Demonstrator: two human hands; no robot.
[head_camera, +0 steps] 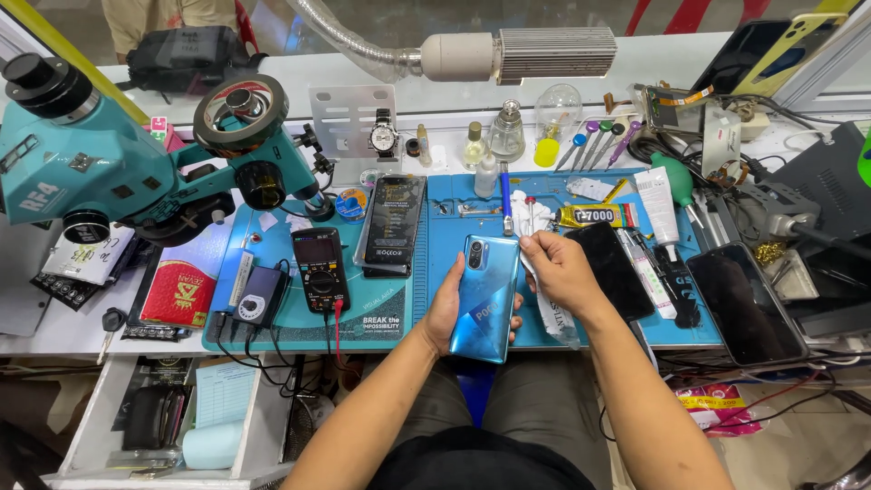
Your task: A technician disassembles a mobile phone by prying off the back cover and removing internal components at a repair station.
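My left hand [446,308] grips a shiny blue smartphone [484,298] from its left side, back cover and camera facing up, over the front edge of the blue work mat [318,318]. My right hand [561,272] pinches a crumpled white wipe [551,310] just right of the phone's top edge. A new black phone battery [392,224] in clear wrap lies on the mat to the left of the phone.
A teal microscope [109,163] stands at the left. A black multimeter [318,269] with leads rests on the mat. Two dark phones [746,302] lie to the right, beside glue tubes [594,216] and screwdrivers. Small bottles [506,136] line the back. An open drawer [100,426] sits bottom left.
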